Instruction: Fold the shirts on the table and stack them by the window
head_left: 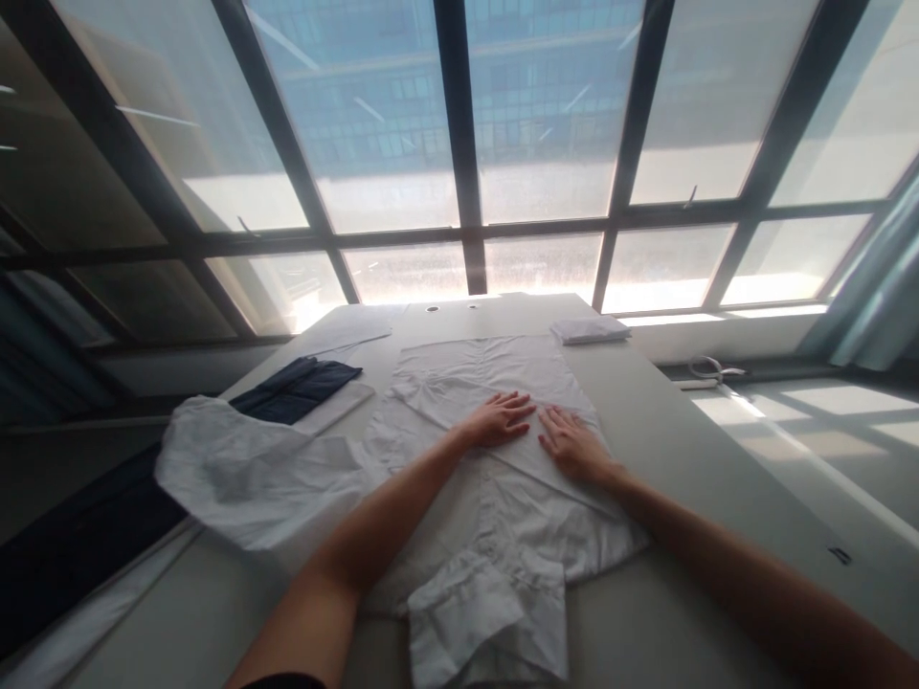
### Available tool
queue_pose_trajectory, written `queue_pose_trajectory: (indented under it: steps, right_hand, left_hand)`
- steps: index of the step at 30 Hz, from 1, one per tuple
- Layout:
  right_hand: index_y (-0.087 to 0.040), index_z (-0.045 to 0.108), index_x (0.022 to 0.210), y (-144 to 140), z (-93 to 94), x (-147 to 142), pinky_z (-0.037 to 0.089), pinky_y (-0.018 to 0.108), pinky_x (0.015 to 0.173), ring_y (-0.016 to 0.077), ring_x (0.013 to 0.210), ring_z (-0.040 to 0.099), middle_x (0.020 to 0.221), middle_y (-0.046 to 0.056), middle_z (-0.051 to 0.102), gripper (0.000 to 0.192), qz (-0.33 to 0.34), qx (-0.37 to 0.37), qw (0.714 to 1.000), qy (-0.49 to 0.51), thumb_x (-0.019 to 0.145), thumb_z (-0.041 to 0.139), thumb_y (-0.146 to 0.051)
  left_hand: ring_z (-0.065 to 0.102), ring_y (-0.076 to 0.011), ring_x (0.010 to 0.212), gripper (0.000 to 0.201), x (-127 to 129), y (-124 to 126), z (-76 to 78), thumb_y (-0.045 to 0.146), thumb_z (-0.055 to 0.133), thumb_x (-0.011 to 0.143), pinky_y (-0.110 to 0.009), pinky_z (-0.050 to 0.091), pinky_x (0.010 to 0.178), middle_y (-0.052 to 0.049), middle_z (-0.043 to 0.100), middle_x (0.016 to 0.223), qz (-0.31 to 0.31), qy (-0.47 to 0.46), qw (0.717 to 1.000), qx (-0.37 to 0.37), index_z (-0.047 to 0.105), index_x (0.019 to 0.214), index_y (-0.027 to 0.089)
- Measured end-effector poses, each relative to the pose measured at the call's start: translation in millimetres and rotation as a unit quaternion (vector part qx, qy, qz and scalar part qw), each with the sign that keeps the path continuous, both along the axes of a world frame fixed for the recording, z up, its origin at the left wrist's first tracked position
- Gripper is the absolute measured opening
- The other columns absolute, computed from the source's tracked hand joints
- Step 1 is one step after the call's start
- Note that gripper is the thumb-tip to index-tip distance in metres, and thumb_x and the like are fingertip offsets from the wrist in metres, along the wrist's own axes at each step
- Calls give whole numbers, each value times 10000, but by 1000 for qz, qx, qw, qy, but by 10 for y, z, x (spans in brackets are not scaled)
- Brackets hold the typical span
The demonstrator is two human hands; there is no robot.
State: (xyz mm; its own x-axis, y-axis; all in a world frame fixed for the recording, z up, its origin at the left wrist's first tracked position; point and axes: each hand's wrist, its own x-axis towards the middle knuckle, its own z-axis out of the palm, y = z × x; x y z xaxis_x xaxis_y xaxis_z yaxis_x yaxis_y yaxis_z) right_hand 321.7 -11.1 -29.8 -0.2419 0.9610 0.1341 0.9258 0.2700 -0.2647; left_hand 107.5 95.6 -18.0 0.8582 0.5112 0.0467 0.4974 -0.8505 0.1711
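Observation:
A white button shirt (459,512) lies spread on the table, its button strip running toward me and its collar end nearest me. One sleeve (251,469) sticks out to the left, puffed and wrinkled. My left hand (497,419) rests flat on the middle of the shirt with its fingers spread, pointing right. Just to its right, my right hand (572,442) presses flat on the cloth, fingers stretched forward and left. The two hands are close but apart. Creases run through the fabric around them, and neither hand grips it.
The pale table (624,383) reaches to the windows. Dark folded trousers (294,388) and more dark cloth (86,536) lie at the left. A folded white cloth (590,331) sits at the far right, and a flat white sheet (345,327) at the far left.

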Motion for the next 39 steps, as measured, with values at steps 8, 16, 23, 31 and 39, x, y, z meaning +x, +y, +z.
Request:
queue_pose_trajectory:
  steps: [8,16,23,31,39]
  right_hand:
    - [-136,318,1625,8,-44,35,146,491,1266,264,1575,171,1700,113,214,654,-15,-36,998,-46,1059,265,-461]
    - [-137,349,1612,18,-105,41,164,483,1263,266,1569,198,1692,112,255,646,-15,-22,998,-51,1055,275,-456]
    - [-138,366,1605,7,-122,45,176,492,1259,267,1565,216,1685,119,263,638,-16,-12,998,-53,1048,279,-436]
    - [-120,390,1591,9,-151,50,206,496,1253,272,1553,252,1671,127,303,640,-16,4,998,-61,1039,290,-429]
    - [-135,408,1582,53,-237,83,213,487,1256,269,1554,250,1670,115,314,634,-13,12,998,-63,1038,288,-438]
  left_hand:
    - [122,-327,1584,601,-328,382,-16,550,266,1069,-632,130,1232,-31,196,1718,209,40,977,-11,285,1630,334]
    - [162,-323,1576,608,-680,575,-1,528,248,1052,-644,120,1224,-64,232,1708,339,33,940,-4,304,1618,312]
    - [161,-319,1576,601,-651,564,-24,534,250,1046,-626,126,1232,-43,239,1710,341,28,940,-4,318,1606,327]
    - [175,-331,1571,621,-646,570,-39,525,249,1045,-615,109,1244,-66,246,1706,345,32,938,-4,332,1606,272]
    - [189,-321,1567,598,-631,548,-65,504,227,1057,-629,123,1237,-71,269,1698,340,29,940,7,358,1589,266]
